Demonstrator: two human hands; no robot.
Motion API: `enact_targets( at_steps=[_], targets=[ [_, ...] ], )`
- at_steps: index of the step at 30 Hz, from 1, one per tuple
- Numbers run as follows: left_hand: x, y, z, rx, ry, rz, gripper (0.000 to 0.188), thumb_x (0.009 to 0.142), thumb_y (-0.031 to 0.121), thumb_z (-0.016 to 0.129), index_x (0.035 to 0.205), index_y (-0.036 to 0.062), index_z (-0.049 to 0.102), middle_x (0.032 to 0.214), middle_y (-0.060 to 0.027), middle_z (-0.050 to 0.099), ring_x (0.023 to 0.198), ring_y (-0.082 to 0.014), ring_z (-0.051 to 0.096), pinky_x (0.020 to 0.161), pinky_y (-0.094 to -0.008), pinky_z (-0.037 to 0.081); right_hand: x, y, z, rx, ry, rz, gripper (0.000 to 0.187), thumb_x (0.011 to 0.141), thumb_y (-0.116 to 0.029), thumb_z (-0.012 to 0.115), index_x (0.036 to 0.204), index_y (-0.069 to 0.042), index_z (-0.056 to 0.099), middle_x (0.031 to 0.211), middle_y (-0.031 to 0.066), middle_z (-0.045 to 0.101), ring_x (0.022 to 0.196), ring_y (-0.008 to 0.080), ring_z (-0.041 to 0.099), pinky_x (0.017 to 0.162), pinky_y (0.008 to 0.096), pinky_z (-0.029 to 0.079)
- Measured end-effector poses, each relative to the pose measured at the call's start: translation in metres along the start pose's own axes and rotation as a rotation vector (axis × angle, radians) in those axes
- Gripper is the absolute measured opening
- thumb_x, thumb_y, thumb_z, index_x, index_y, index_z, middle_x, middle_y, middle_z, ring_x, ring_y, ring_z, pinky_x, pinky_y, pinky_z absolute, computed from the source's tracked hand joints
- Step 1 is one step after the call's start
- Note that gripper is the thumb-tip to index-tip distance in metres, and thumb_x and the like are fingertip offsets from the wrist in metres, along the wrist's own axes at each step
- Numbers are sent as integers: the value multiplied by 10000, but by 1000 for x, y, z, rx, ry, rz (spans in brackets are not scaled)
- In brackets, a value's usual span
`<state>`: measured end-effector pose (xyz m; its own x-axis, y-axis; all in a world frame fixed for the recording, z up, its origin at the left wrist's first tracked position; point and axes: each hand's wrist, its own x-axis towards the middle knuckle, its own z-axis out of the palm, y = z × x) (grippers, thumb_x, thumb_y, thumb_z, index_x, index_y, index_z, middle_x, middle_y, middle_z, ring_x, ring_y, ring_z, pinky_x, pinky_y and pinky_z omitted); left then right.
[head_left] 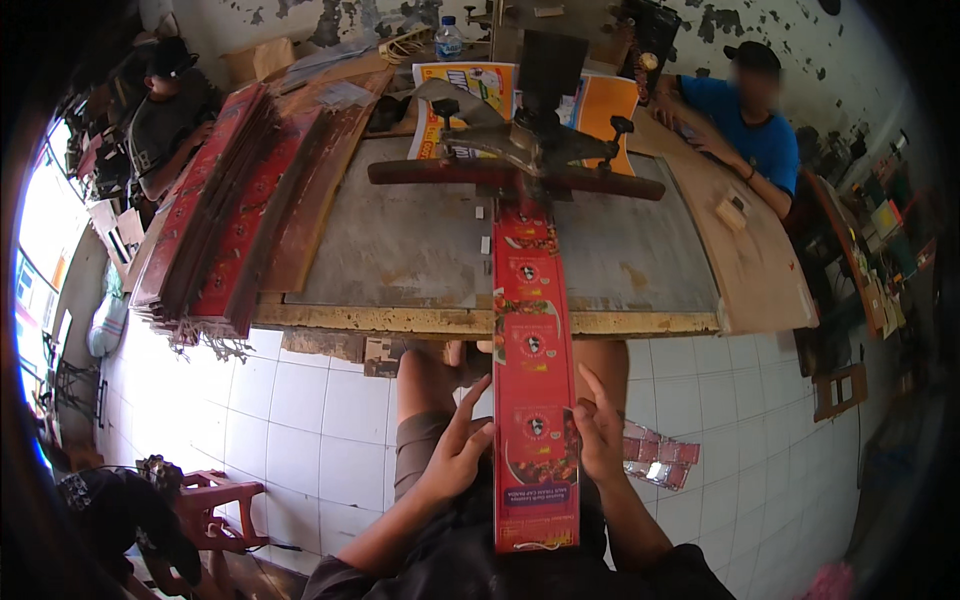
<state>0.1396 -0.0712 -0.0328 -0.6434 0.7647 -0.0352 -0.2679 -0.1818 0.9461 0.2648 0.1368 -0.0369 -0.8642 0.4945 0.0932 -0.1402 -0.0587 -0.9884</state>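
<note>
A long red printed strip (535,385) runs from close to my body over the table's front edge. Its far end passes under a dark metal press-like tool (520,150) with a wide crossbar and knobbed screws. At the strip's left edge, my left hand (462,450) holds it, thumb at the side and index finger stretched forward. My right hand (598,430) grips the opposite edge, its index finger also pointing forward. Some fingers of both hands are hidden by the strip. Below the table edge, the near part of the strip lies above my lap.
Stacks of similar red strips (215,220) lie on the table's left side, with a grey metal plate (390,240) in the middle. One person (745,125) sits far right, another (165,120) far left. Packaging pieces (660,455) lie on the tiled floor; a red stool (220,510) stands lower left.
</note>
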Motion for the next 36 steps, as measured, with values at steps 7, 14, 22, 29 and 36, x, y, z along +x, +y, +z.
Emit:
enact_targets(
  at_steps=[7,14,22,29,36],
  targets=[
    [-11,-1,10,154,11,-71,735,1148,76,553,1764,41,154,1054,-61,733,849,-31,598,770,-226,480,-14,-14,9,111,33,139,633,1128,-41,590,1706,1,337,1059,77,766,913,25,659,833,215,525],
    [5,8,16,150,103,29,737,1137,71,563,1760,33,171,957,-23,721,818,-16,545,756,-218,455,6,-17,7,39,21,80,628,1135,-106,624,1702,-8,372,973,-1,698,816,1,578,736,185,453],
    [45,17,0,451,251,245,714,1101,117,656,1707,6,295,994,-57,747,931,-79,665,871,-254,523,87,-12,2,156,71,148,580,1147,-178,631,1680,-41,448,864,-44,622,680,24,529,627,231,440],
    [53,30,-30,1028,486,538,434,961,140,737,1385,68,678,1144,-88,747,1110,-317,669,993,-459,484,76,-20,-24,-724,300,-286,373,1063,-187,730,1397,-24,700,1044,80,729,923,159,698,742,322,536],
    [113,49,-45,1242,261,802,404,936,168,757,1324,70,705,1402,-105,686,1354,-332,612,1174,-533,398,147,-33,-23,-1070,-37,-550,439,1044,-291,743,1427,-81,691,1533,97,627,1466,337,531,1245,522,359]
  ],
)
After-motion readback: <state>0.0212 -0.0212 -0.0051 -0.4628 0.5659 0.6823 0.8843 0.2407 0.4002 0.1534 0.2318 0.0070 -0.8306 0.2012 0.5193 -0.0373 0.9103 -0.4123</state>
